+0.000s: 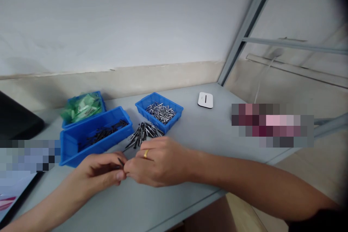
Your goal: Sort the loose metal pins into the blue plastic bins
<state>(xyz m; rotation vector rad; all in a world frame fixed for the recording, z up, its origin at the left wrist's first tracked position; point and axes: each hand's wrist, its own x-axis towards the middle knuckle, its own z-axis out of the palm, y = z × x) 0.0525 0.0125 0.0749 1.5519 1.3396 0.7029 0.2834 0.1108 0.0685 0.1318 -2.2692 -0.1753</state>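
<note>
My left hand [104,171] is closed, pinching a small dark pointed piece [120,162], perhaps a screw, between thumb and fingers. Against its fingertips presses my right hand [160,162], also closed, with a gold ring on one finger; what its fingertips grip is hidden. Just beyond the right hand lies a loose pile of thin dark and silver pieces [143,133]. Behind the left hand stands a long blue bin [95,149] holding dark screw-like pieces [107,132]. A smaller blue bin [178,114] past the pile holds shiny silver pins [162,112].
A third blue bin [101,98] with a green plastic bag [85,107] stands at the back left. A white box-shaped device [206,100] sits on the grey table [190,195]. Metal frame posts [233,58] rise at right. Blurred-out areas cover things at both sides.
</note>
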